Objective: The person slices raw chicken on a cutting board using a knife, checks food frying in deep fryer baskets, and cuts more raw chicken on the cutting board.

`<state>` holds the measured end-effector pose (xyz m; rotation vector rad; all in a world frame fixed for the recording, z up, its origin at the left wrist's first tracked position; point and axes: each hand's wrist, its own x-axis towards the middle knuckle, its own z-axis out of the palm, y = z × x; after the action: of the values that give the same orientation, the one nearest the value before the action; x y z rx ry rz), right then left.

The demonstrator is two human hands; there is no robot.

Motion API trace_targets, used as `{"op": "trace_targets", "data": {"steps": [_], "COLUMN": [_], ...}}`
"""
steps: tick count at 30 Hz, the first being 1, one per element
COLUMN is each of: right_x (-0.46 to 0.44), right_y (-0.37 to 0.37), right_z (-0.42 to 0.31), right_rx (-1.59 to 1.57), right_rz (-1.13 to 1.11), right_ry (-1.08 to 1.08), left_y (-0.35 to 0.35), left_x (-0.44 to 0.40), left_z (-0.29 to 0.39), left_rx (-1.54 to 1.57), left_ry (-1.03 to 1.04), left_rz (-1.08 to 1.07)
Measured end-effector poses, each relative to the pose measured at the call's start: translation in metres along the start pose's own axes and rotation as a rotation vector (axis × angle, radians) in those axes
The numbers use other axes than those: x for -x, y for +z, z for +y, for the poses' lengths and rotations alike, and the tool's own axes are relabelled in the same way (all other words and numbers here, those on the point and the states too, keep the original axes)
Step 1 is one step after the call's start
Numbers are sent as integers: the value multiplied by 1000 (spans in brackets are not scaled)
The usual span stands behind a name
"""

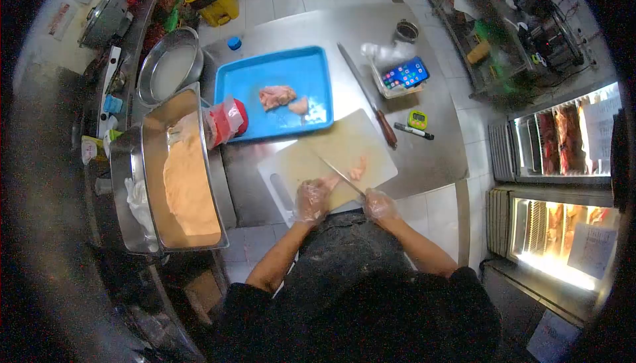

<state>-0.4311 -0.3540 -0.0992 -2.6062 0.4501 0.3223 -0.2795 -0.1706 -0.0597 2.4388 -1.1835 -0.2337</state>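
Note:
My right hand (379,205), in a clear plastic glove, grips a knife (340,175) whose blade slants up and left over the white cutting board (379,139). My left hand (311,200), gloved the same way, has its fingers closed on a piece of raw meat (329,181), beside the blade. The glove hides part of that piece. To the right of the blade, small raw meat pieces (358,169) lie on the board. Beyond the board, a blue tray (271,55) holds a larger chunk of raw meat (275,97) and a smaller piece (299,106).
At left stands a deep metal pan (204,131) of orange-tan powder, near a round metal bowl (196,43). A long dark-handled tool (385,127) lies right of the board. Near it are a green timer (417,120), a marker (414,131) and a phone (405,72) on a container.

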Motion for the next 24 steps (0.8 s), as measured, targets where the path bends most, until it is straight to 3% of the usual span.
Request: {"op": "trace_targets", "data": {"steps": [3, 6, 9, 12, 14, 19, 21, 23, 24], "right_x": [-5, -40, -40, 0, 27, 28, 3, -18, -26], "right_y": [2, 21, -9, -1, 42, -23, -19, -6, -8], "right_z": [-15, -27, -36, -4, 65, 19, -4, -22, -22], "right_rx": [72, -68, 40, -94, -37, -72, -66, -4, -281], "right_rz": [205, 176, 14, 331, 191, -89, -74, 116, 78], "right_ry": [-261, -148, -216, -231, -418, -69, -90, -226, -276], "left_y": [14, 67, 57, 89, 65, 47, 64, 61, 58], "left_x": [1, 5, 5, 9, 6, 16, 24, 26, 26], "left_z": [5, -16, -6, -26, -10, -2, -12, -14, -15], "left_rx": [74, 95, 130, 140, 151, 65, 79, 68, 64], "left_ry": [-30, -102, -31, -193, -183, -135, -133, -135, -133], "left_rz": [106, 139, 347, 131, 174, 280, 285, 267, 254]}}
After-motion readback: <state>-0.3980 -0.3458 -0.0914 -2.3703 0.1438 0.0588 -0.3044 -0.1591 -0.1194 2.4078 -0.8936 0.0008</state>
